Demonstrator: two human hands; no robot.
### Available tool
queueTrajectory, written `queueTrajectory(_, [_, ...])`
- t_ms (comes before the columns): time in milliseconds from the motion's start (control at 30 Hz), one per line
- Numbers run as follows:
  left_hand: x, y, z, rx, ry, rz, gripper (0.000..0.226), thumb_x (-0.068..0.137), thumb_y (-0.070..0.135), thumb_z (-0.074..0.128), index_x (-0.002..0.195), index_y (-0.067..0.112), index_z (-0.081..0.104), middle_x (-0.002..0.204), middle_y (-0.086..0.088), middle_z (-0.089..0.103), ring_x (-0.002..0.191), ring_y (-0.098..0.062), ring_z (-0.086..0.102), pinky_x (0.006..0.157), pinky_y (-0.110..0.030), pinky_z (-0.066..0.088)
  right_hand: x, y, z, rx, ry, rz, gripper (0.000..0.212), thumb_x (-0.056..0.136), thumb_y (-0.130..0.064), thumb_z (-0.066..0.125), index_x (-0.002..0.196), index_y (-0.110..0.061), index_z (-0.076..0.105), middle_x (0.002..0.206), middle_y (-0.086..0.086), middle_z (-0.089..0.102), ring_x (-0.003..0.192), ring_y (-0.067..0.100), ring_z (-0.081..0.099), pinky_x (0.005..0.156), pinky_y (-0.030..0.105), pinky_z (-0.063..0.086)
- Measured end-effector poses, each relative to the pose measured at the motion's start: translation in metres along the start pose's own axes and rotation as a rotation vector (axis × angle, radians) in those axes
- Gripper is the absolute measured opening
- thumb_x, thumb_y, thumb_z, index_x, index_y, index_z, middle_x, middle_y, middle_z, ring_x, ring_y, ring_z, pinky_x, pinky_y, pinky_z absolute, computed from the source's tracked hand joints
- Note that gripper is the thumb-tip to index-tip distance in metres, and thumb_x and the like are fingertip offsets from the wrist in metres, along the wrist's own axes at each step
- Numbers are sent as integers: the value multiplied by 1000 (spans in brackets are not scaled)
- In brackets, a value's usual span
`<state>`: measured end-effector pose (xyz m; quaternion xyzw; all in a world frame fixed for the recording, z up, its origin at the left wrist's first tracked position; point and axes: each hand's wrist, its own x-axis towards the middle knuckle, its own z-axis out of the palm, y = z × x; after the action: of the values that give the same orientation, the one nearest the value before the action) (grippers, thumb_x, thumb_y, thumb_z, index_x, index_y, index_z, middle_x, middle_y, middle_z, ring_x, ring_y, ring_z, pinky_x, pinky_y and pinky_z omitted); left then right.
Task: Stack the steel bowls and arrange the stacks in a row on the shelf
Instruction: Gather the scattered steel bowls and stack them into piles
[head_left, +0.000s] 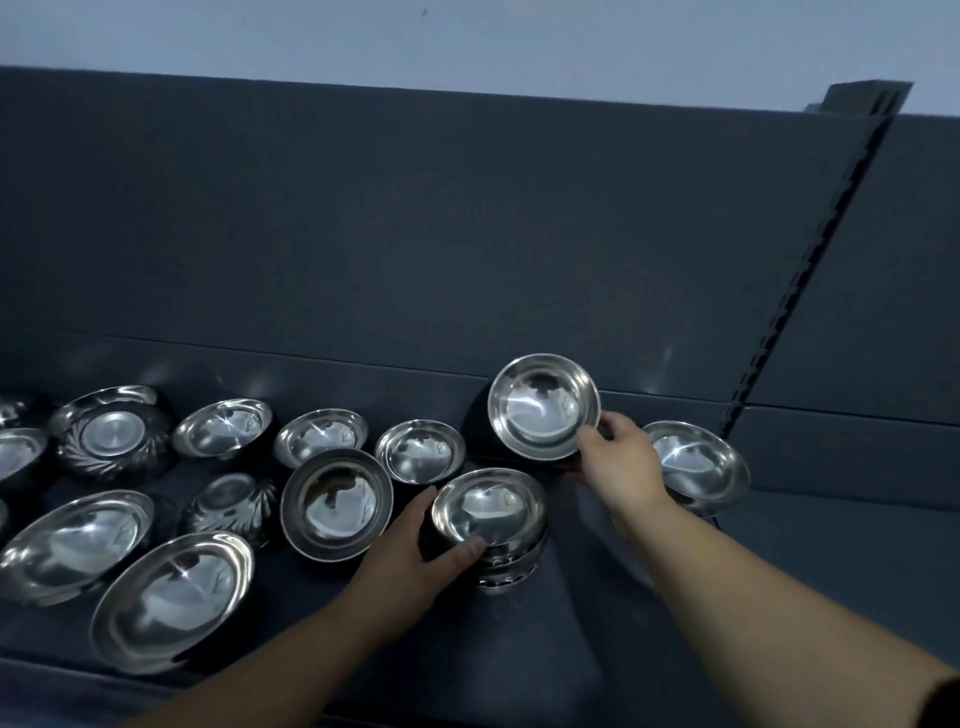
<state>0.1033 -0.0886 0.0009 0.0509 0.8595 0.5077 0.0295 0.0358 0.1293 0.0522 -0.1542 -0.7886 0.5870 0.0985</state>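
A stack of several steel bowls (491, 512) stands on the dark shelf (779, 545) near the middle. My left hand (415, 556) grips the stack's left side, thumb on the front rim. My right hand (621, 462) pinches the rim of a single steel bowl (543, 405), held tilted in the air just behind and above the stack. Another steel bowl (698, 462) sits on the shelf behind my right wrist, partly hidden by it.
Many loose steel bowls cover the shelf's left half: small ones (421, 449), (319, 436), (223, 426), a medium one (335, 501), two wide ones (174, 597), (75, 543), two upside-down fluted ones (111, 431), (231, 501). A slotted upright (810, 260) rises at right.
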Motion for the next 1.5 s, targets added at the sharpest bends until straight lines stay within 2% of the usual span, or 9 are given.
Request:
queueTrajectory(167, [3, 1, 11, -137, -30, -57, 77, 71, 60, 70, 137, 32, 39, 118, 24, 56, 103, 12, 53, 90, -6, 40, -15, -8, -16, -115, -95, -45, 25, 75, -34, 59, 87, -16, 72, 82, 6, 75, 76, 26, 72, 73, 45, 61])
queueTrajectory(233, [5, 4, 16, -266, -11, -87, 109, 52, 83, 64, 142, 28, 37, 133, 10, 56, 118, -4, 53, 106, -30, 42, -21, -6, -25, -212, -111, -71, 28, 71, -39, 58, 78, -16, 72, 73, 3, 74, 75, 26, 72, 76, 46, 60])
queueTrajectory(300, [5, 11, 22, -426, -5, -132, 103, 59, 79, 64, 143, 27, 36, 136, 5, 54, 120, -11, 54, 104, -40, 45, -28, -6, -32, -295, -119, -87, 22, 78, -34, 60, 80, -17, 72, 74, -1, 73, 77, 21, 71, 79, 40, 60])
queueTrajectory(533, [6, 20, 38, -240, 2, -89, 73, 79, 52, 67, 142, 36, 34, 127, 16, 56, 121, -6, 52, 108, -37, 41, -42, 19, -42, -255, -115, -71, 15, 82, -33, 68, 85, -19, 73, 77, -5, 74, 68, 14, 67, 80, 40, 59])
queueTrajectory(767, [7, 21, 50, -245, 21, -84, 65, 84, 38, 68, 140, 37, 36, 130, 15, 57, 120, -2, 53, 109, -38, 39, -75, 69, -45, -171, -321, -10, 88, 68, -63, 71, 144, -37, 36, 128, -20, 57, 121, 0, 53, 108, 22, 38])
queueTrajectory(1067, [0, 29, 81, -364, -18, -51, 49, 85, 26, 69, 119, 52, 45, 121, 25, 60, 116, 6, 54, 108, -37, 41, -81, 90, -69, -41, -271, -10, 78, 76, -15, 79, 135, -44, 36, 112, -29, 57, 88, -16, 64, 102, 24, 47])
queueTrajectory(1167, [-1, 36, 84, -351, -48, -41, 52, 81, 30, 72, 121, 51, 46, 123, 21, 61, 118, 6, 54, 109, -36, 40, -81, 88, -77, -53, -264, -16, 75, 79, -8, 77, 131, -42, 35, 111, -30, 56, 84, -19, 63, 81, 6, 46])
queueTrajectory(1333, [-6, 34, 79, -114, -58, -35, 75, 79, 38, 71, 143, 35, 32, 140, 8, 50, 130, -8, 46, 112, -32, 34, -91, 92, -80, -315, -210, 99, 67, 75, -31, 80, 132, -24, 47, 113, -8, 64, 110, 11, 62, 86, 14, 41])
queueTrajectory(1500, [-17, 20, 55, 428, 19, 154, 76, 88, 41, 60, 150, 20, 21, 154, 2, 28, 142, -12, 26, 113, -19, 17, -113, 92, -66, -616, -315, 41, 50, 78, -49, 71, 121, -26, 61, 109, -8, 64, 109, 11, 60, 84, 13, 40])
